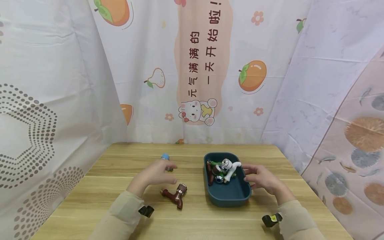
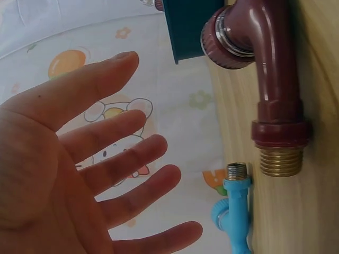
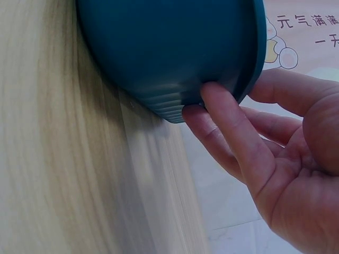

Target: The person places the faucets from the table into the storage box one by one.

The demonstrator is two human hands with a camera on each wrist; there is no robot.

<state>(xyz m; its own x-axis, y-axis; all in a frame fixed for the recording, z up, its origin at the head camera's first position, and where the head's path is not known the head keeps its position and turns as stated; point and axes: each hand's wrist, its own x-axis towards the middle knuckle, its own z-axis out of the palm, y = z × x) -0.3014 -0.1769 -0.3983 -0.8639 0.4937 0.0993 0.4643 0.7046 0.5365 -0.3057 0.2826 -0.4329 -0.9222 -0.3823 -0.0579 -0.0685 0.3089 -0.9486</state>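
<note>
right hand [image 1: 263, 179] touches bin edge [image 1: 229, 200], maroon tap [image 1: 175, 196] apart

The head camera looks from high up, forward and down over the worktop [image 1: 192, 223] to the curtain [image 1: 150, 36]. The left wrist camera [image 1: 146, 210] is close to the left grip [image 2: 58, 177], tipped sideways, with the worktop on its right. The right wrist camera [image 1: 272, 220] sits near the right grip [image 3: 275, 185] and box [image 3: 169, 47], worktop on its left. All three views share the box and the curtain's rabbit [image 1: 192, 111].
</note>
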